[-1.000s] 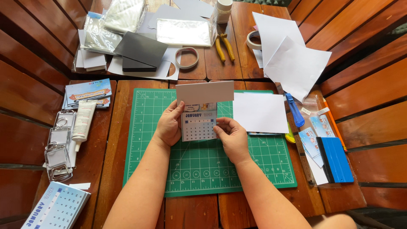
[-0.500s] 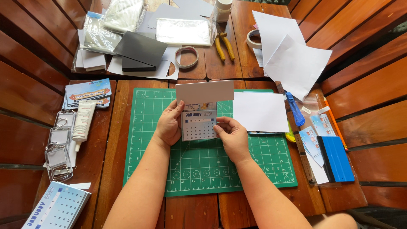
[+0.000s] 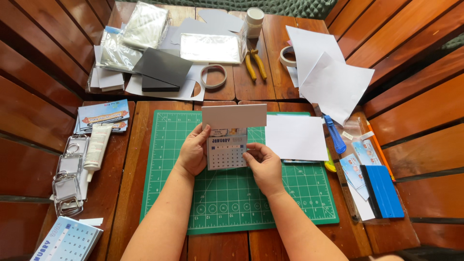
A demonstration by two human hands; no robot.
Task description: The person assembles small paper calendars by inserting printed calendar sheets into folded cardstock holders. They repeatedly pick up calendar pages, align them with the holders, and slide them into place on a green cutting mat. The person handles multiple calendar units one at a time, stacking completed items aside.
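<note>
Both hands hold a small calendar card [image 3: 227, 152] above the green cutting mat [image 3: 193, 212]. My left hand [image 3: 193, 152] grips its left edge, thumb on the front. My right hand [image 3: 263, 162] pinches its lower right corner. A grey-white card flap [image 3: 234, 116] stands up from the top of the calendar card, tilted toward the far side. A white paper sheet [image 3: 296, 137] lies on the mat just right of my hands.
On the wooden table lie a white glue tube [image 3: 96, 147], clear keychain cases [image 3: 67, 179], printed cards [image 3: 103, 115], a calendar sheet [image 3: 67, 240], a blue knife [image 3: 334, 134], a blue squeegee [image 3: 384, 191], yellow pliers [image 3: 255, 65], tape rolls [image 3: 213, 76], a white jar [image 3: 253, 21] and paper sheets [image 3: 333, 84].
</note>
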